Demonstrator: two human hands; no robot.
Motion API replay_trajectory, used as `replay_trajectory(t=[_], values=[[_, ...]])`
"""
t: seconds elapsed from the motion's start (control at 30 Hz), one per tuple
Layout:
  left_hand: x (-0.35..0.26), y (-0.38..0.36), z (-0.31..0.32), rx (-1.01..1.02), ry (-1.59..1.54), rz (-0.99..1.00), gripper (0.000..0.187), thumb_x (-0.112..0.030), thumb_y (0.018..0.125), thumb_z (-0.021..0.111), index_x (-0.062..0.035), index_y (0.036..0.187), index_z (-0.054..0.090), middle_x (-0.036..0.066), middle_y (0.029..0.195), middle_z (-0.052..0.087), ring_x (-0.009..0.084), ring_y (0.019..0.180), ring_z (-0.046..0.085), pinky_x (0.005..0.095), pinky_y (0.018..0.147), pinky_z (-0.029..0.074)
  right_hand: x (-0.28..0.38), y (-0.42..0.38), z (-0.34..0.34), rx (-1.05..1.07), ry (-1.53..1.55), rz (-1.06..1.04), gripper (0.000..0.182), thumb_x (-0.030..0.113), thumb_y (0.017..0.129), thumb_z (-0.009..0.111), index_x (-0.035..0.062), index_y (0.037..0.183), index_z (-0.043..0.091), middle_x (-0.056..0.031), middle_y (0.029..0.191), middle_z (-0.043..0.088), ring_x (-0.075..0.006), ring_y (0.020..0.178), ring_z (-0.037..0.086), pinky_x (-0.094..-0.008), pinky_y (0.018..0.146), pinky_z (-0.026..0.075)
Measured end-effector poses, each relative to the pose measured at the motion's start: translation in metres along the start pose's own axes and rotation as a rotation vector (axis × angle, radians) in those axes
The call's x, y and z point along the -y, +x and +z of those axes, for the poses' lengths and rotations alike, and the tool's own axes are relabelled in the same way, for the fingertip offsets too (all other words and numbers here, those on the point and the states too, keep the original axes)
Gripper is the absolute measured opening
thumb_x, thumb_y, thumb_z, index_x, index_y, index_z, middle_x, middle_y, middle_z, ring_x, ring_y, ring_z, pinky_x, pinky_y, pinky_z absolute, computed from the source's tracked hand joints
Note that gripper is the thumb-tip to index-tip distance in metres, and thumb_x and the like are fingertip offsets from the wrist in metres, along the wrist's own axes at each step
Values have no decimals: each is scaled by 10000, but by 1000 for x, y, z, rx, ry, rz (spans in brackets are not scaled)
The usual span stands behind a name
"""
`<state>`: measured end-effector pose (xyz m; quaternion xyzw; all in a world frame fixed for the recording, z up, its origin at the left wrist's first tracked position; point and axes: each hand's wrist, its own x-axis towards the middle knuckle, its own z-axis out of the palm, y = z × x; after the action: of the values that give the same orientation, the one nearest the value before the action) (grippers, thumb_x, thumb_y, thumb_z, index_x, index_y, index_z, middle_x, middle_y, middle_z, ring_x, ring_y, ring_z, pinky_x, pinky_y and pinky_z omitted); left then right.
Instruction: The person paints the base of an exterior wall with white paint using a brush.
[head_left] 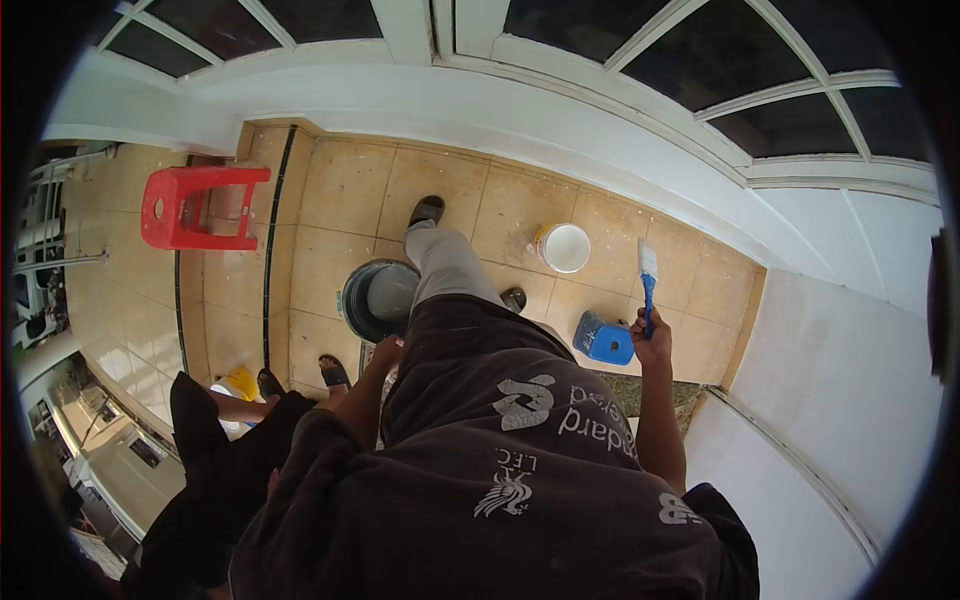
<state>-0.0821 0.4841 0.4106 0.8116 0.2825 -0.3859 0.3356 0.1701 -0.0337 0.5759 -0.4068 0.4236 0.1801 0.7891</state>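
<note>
In my right hand [652,338] is a paintbrush [648,285] with a blue handle, its wide whitish bristles pointing away from me. My fingers are wrapped around the handle. At my left side, my left hand [387,351] is curled at the near rim of a black bucket [352,312]; its fingers are partly hidden. Greyish-white material shows inside the bucket, which is beside my leg. A white paint tub [566,248] stands on the tiles ahead, left of the brush. Below the brush, left of my right hand, is a small blue stool [608,344].
A red plastic stool [205,208] stands at the left beyond a dark-edged step [279,205]. Another person in black clothing [215,480] is close on my left. White walls [840,370] and paned windows [730,70] border the speckled tiled floor [345,185].
</note>
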Motion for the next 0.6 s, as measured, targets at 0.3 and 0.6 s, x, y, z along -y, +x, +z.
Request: replay_trajectory(t=[0.3, 0.6], values=[[-17, -72, -18, -144, -122, -201, 602, -497, 842, 635, 30, 1134, 617, 204, 1114, 673, 329, 1069, 637, 406, 919, 482, -2, 77, -75, -34, -69, 79, 143, 205, 1007, 493, 76, 1032, 549, -26, 847, 570, -117, 614, 507, -285, 569, 426], [-87, 21, -58, -72, 197, -90, 525, -485, 828, 654, 10, 1002, 660, 217, 1005, 683, 363, 1004, 650, 430, 864, 499, -6, 104, -87, -3, -10, 120, 130, 193, 994, 528, 84, 1043, 577, -13, 825, 545, -119, 640, 491, -271, 594, 437]])
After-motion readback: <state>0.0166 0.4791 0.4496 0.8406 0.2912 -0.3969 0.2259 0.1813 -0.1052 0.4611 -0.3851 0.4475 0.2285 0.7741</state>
